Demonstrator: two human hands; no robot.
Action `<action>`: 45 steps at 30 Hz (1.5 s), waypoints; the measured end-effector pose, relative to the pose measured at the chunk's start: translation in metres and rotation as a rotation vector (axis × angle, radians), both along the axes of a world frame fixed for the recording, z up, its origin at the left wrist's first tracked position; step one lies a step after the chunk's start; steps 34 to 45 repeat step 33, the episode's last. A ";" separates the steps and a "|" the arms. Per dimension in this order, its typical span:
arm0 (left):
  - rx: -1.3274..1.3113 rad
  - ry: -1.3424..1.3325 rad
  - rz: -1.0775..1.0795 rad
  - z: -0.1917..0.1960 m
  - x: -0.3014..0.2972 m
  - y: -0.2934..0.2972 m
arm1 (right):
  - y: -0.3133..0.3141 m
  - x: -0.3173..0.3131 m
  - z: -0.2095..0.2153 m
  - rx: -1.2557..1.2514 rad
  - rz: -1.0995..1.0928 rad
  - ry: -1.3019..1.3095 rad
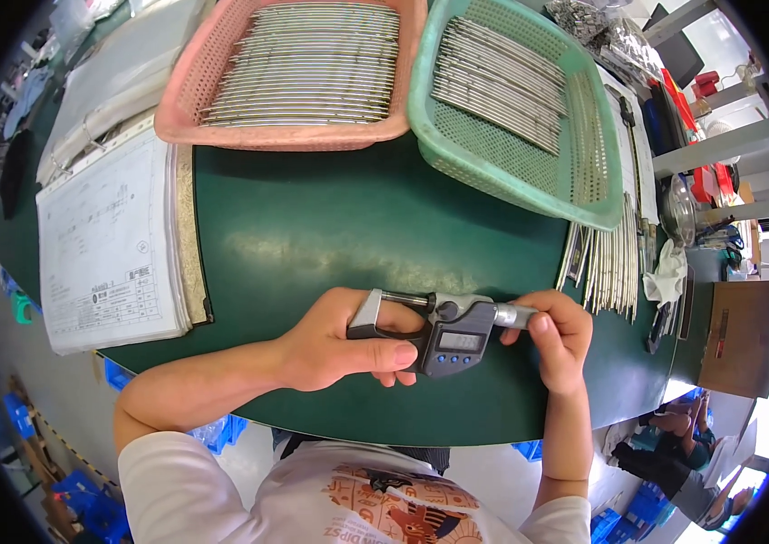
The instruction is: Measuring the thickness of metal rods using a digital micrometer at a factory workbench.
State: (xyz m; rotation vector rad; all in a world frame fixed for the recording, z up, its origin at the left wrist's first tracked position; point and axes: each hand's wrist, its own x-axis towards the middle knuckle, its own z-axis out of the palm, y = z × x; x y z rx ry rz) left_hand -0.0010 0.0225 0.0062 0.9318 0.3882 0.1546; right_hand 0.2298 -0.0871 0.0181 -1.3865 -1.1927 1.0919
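Observation:
A digital micrometer (462, 337) with a grey body, small display and blue buttons is held level above the green table. My left hand (341, 343) wraps its curved frame at the anvil end, thumb lying along the front. At the other end, the thumb and fingers of my right hand (559, 337) pinch the silver thimble (513, 315). No workpiece can be made out between the measuring faces, which my left fingers partly hide.
Beyond my hands on the green table (348, 218) stand a pink basket (285, 136) and a green basket (493, 186), both holding rows of thin metal rods. More rods (609, 272) lie at the right beside a white cloth (667, 274). An open binder (112, 245) occupies the left.

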 end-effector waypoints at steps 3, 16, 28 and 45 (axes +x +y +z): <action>0.019 -0.001 -0.009 0.001 0.000 0.001 | 0.002 -0.004 0.001 0.112 -0.093 -0.113; 0.044 -0.024 -0.037 -0.002 -0.001 -0.001 | 0.006 -0.001 -0.007 0.306 -0.039 -0.145; -0.020 -0.041 0.029 -0.002 -0.002 0.001 | 0.000 0.003 -0.007 0.257 -0.176 -0.076; -0.040 -0.033 0.053 -0.001 -0.002 0.002 | -0.004 0.014 -0.011 0.144 -0.099 -0.159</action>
